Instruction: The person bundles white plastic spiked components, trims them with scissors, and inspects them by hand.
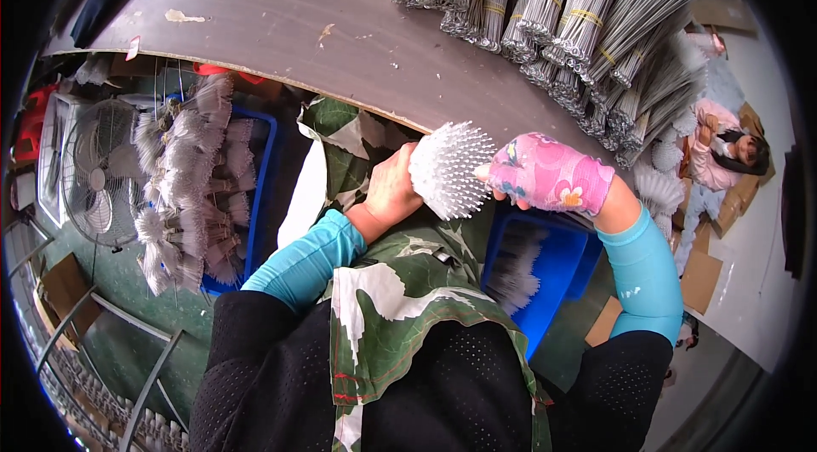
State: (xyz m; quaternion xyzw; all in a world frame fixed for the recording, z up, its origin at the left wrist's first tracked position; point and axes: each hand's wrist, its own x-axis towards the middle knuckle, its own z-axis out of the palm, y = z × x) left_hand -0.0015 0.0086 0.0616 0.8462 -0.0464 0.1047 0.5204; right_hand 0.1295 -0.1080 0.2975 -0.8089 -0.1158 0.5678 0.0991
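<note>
**Visitor:** Grey board up top, crowded with stock. What is all that?

**Me:** That grey worktable [281, 18] carries bundles of thin wire stems [553, 9], tied with yellow bands and fanned out across its far end. Below its edge on my left, a blue crate [259, 188] holds finished tufts, with a floor fan [98, 171] beyond it. A second blue bin [553, 269] sits by my right knee, stems lying in it.

**Visitor:** And in your hands?

**Me:** A white bunch of bristly plastic tips [448, 169], just under the table edge, over my leaf-print apron [400, 299]. My left hand [393, 188] is clenched around its stem end, fingers wrapped tight. My right hand [545, 175], in the pink flowered glove, is curled closed against the head of the bunch from the other side, fingertips on its rim; how firmly it pinches I cannot tell, because the glove hides it.

**Visitor:** So which stage is this?

**Me:** Evening up and gathering the bunch, I'd judge. Next calls for a steady left clamp while the right squares the tips flush, without letting any strand slip.

**Visitor:** Someone's over there?

**Me:** Yes, a person in pink [723, 145] sits among cardboard at the far right.
</note>
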